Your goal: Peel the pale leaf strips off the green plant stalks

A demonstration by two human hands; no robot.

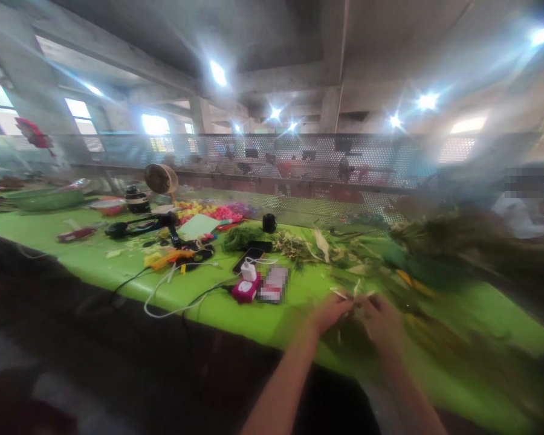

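Note:
My left hand (pixel 333 312) and my right hand (pixel 383 319) meet above the near edge of the green-covered table (pixel 254 320). Both are closed, pinching thin pale strips (pixel 357 290) that look like dried husk or leaf. Strip ends poke up and out between the fingers, and one thin piece hangs below. Motion blurs the right hand somewhat. Past the hands lie a pale husk-like leaf (pixel 321 245) and a heap of small dried pieces (pixel 292 245). To their left is a dark green bundle (pixel 241 237).
Left of my hands sit a pink power socket (pixel 245 290) with a white charger (pixel 249 271), a phone (pixel 254 257) and cables (pixel 163 311). Farther left are orange-handled tools (pixel 167 260), a small fan (pixel 161 179) and a green basin (pixel 45 198). Blurred leafy stalks (pixel 453 232) cover the right side.

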